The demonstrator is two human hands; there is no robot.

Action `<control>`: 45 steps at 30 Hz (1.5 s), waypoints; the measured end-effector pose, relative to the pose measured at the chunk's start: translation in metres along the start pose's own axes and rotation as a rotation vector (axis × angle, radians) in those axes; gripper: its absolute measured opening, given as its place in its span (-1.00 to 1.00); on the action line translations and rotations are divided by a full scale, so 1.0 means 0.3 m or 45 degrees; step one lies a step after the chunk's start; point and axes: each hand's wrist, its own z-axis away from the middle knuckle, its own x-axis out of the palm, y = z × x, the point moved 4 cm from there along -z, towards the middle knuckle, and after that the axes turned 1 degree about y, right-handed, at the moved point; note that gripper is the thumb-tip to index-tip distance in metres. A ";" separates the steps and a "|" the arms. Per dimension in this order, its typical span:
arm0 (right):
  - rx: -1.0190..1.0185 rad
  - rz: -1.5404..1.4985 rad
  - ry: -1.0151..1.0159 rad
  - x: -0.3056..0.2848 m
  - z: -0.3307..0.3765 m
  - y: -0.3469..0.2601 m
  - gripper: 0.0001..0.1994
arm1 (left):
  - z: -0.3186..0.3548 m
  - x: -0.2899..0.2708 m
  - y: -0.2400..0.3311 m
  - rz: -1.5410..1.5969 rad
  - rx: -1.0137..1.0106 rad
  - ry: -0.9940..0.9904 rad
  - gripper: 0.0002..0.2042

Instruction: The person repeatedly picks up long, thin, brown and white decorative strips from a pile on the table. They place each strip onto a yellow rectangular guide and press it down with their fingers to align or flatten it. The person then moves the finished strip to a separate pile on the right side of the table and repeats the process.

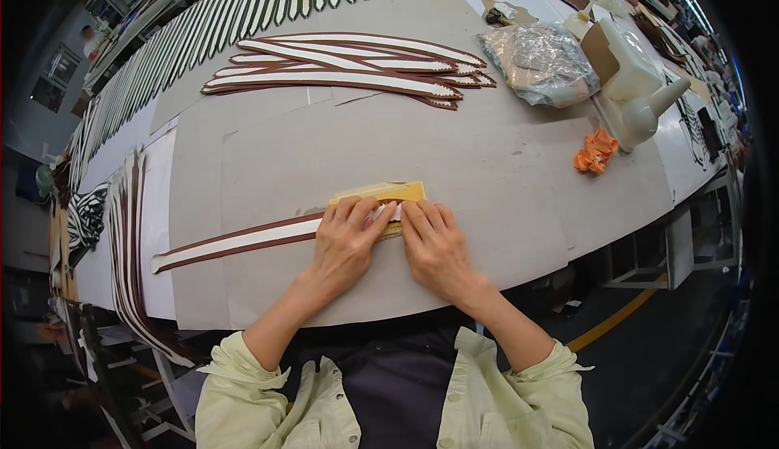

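A long brown-and-white strap (243,244) lies across the near part of the table, its squared end to the left. My left hand (345,242) presses on the strap near its right end, fingers bent and closed on it. Right beside it, my right hand (438,246) is closed on the strap's end, with the fingertips of both hands almost meeting. Beneath the fingers a yellow strip-like piece (412,191) sticks out on the far side. The strap's end is mostly hidden by my fingers.
Beyond my hands lies a pile of similar straps (341,68). Many more line the far edge, and a bundle (130,238) hangs off the left. At right are a plastic bag (540,60), a white bottle (641,116) and a crumpled orange piece (596,151).
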 end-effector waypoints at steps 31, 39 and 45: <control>-0.203 0.104 -0.092 0.000 -0.033 -0.013 -0.66 | 0.009 -0.012 0.003 0.020 -0.075 0.094 -0.49; -0.203 0.041 0.008 0.009 -0.022 -0.001 -0.68 | 0.004 -0.004 0.016 -0.068 -0.019 0.009 -0.50; -0.207 -0.102 -0.131 0.001 -0.047 0.018 -0.65 | -0.003 0.006 0.027 -0.133 -0.009 0.003 -0.51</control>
